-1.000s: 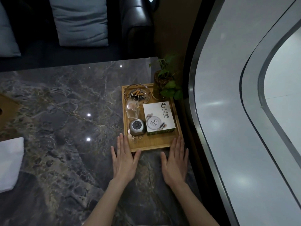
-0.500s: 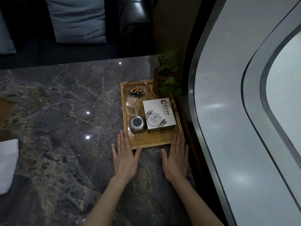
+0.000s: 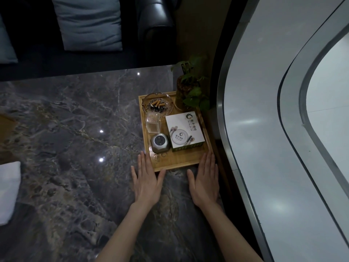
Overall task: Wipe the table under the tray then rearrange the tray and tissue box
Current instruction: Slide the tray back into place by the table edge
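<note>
A wooden tray (image 3: 179, 162) sits at the right edge of the dark marble table (image 3: 66, 138). On it stand a white tissue box (image 3: 184, 130), a glass ashtray (image 3: 157, 105) with cigarette butts, a clear square holder (image 3: 152, 122), a small grey round device (image 3: 159, 142) and a potted plant (image 3: 190, 89). My left hand (image 3: 146, 180) lies flat, fingers apart, at the tray's near left corner. My right hand (image 3: 204, 179) lies flat at its near right corner. Both touch the tray's near edge and hold nothing.
A white folded cloth (image 3: 8, 191) lies at the table's left edge. A dark sofa with grey cushions (image 3: 86, 23) stands behind the table. A curved grey wall ledge (image 3: 264, 129) runs close along the table's right side.
The tray has slid a little farther away with both flat hands following its near edge. The view has shifted slightly.
</note>
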### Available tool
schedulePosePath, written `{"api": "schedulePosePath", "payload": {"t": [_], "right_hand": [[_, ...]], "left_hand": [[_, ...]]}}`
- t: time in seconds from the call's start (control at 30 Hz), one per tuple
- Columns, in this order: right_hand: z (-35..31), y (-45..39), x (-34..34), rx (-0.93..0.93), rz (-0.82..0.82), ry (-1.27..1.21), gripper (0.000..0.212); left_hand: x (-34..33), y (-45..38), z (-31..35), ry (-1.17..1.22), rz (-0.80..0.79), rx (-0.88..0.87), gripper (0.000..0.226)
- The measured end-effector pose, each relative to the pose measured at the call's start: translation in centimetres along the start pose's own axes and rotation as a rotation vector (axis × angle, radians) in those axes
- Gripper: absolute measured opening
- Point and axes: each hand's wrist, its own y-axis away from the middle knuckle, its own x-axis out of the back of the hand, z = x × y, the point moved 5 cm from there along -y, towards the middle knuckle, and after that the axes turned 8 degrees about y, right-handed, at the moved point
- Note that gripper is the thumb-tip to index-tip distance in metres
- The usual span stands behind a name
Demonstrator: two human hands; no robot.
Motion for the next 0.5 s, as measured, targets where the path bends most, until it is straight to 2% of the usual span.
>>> {"api": "schedulePosePath", "payload": {"t": [0.3, 0.5], "right_hand": [[-0.05, 0.06, 0.07, 0.007, 0.009, 0.007, 0.074], [-0.47, 0.01, 0.73, -0.018, -0.028, 0.071, 0.072]], "left_hand": [[-0.11, -0.19, -0.29, 0.001, -0.036, -0.018, 0.088], [0.29, -0.07, 0.10, -0.048, -0.082, 0.005, 0.076]]}}
